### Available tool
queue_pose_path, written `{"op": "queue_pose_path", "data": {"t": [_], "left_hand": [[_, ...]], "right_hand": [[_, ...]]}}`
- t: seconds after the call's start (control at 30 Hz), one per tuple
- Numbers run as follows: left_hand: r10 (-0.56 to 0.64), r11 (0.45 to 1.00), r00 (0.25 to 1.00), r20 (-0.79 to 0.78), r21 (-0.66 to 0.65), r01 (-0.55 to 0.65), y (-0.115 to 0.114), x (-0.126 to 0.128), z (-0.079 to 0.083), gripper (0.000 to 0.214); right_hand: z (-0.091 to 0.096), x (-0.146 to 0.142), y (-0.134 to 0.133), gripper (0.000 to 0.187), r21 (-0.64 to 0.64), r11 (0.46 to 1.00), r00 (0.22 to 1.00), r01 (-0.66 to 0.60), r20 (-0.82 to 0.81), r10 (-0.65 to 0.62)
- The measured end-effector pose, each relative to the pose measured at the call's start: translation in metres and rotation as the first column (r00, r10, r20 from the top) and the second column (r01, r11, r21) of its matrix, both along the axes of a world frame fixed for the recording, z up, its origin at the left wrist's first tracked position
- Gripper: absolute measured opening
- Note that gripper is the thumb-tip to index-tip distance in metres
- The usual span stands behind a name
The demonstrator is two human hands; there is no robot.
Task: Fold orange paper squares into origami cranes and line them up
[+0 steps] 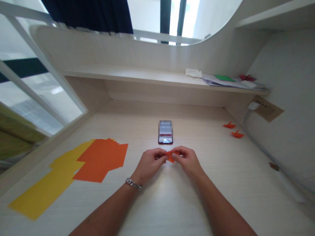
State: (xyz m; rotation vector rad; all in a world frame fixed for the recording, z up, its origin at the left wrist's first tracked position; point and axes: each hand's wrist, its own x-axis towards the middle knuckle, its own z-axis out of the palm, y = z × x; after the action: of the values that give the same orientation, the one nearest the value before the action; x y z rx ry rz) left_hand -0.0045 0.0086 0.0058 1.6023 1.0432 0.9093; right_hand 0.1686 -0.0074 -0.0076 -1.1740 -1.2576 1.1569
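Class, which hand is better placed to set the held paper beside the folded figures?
Probably the right hand: the figures lie on its side, farther from the left hand. Both hold the paper.

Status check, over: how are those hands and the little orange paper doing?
Left hand and right hand pinching folded orange paper. Phone lying just beyond, apart from both. Nothing visibly blocking.

Folded orange paper (pixel 170 158) between left hand (pixel 150 163) and right hand (pixel 189 162)
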Motion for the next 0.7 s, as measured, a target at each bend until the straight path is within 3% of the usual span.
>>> {"op": "queue_pose_path", "data": {"t": [0.07,0.13,0.27,0.37,0.43,0.5,0.7], "left_hand": [[0.084,0.990,0.995,-0.057,0.121,-0.077,0.001,-0.003,0.002,0.014],[0.149,0.979,0.987,-0.052,0.147,-0.140,0.001,-0.004,0.004,0.017],[0.116,0.993,0.987,0.114,-0.033,-0.113,0.000,-0.002,0.001,0.022],[0.109,0.994,0.972,0.206,-0.007,-0.110,-0.002,0.000,-0.001,0.019],[0.105,0.991,0.976,0.190,0.065,-0.119,-0.003,0.000,-0.002,0.016],[0.086,0.988,0.984,0.157,0.112,-0.104,-0.004,0.000,0.000,0.016],[0.101,0.991,0.979,0.176,0.064,-0.113,-0.002,0.000,-0.001,0.028]], "right_hand": [[0.002,0.001,0.000,0.014,0.078,0.997,0.998,-0.008,0.056,0.003],[0.002,0.001,0.000,0.012,0.142,0.990,0.996,0.015,0.087,-0.028],[0.002,0.001,0.000,0.010,0.221,0.972,0.974,0.080,0.192,-0.124],[0.007,-0.003,-0.005,0.011,0.232,0.972,0.975,0.035,0.205,-0.084],[0.014,-0.006,-0.010,0.023,0.220,0.975,0.977,-0.018,0.213,-0.030],[0.020,-0.010,-0.014,0.023,0.197,0.978,0.977,-0.065,0.210,0.022],[0.015,-0.011,-0.013,0.020,0.188,0.981,0.989,-0.052,0.144,0.025]]}}
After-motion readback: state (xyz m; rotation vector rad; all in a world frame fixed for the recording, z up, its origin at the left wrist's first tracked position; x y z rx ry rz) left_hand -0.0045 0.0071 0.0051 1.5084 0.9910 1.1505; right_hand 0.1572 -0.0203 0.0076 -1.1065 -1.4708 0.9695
